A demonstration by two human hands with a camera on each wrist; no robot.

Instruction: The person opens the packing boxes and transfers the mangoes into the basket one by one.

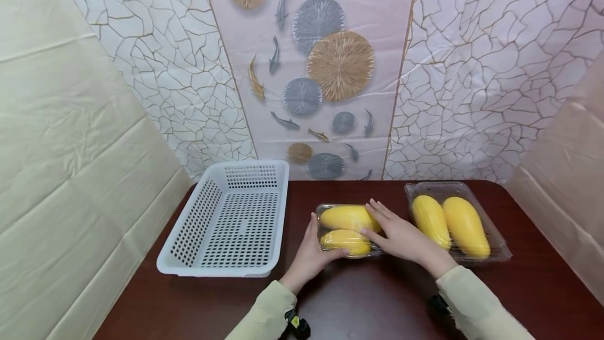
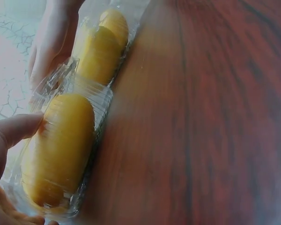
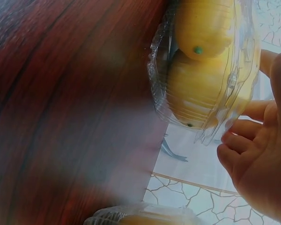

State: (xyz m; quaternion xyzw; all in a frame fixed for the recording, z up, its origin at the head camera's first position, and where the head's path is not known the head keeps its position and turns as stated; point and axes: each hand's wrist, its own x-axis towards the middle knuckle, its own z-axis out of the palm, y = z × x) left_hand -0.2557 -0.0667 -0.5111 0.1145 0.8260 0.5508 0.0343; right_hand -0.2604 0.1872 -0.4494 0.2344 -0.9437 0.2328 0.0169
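In the middle of the table lies a clear plastic clamshell box [image 1: 376, 252] with two oblong yellow fruits [image 1: 346, 218] that look like mangoes. My left hand [image 1: 310, 252] grips its left end, thumb along the near side and fingers at the left edge. In the left wrist view its thumb lies against the box beside a yellow fruit [image 2: 65, 145]. My right hand [image 1: 401, 235] rests on the right part of the lid, fingers stretched toward the far edge. In the right wrist view, the right hand's fingertips [image 3: 227, 152] touch the plastic rim; two fruits [image 3: 196, 89] show through it.
A second clear plastic box [image 1: 502, 253] with two larger yellow fruits [image 1: 464, 224] lies to the right, near my right forearm. At the left is a white perforated plastic basket [image 1: 165, 264]. The dark red table [image 1: 358, 308] ends at a patterned cloth backdrop [image 1: 330, 119].
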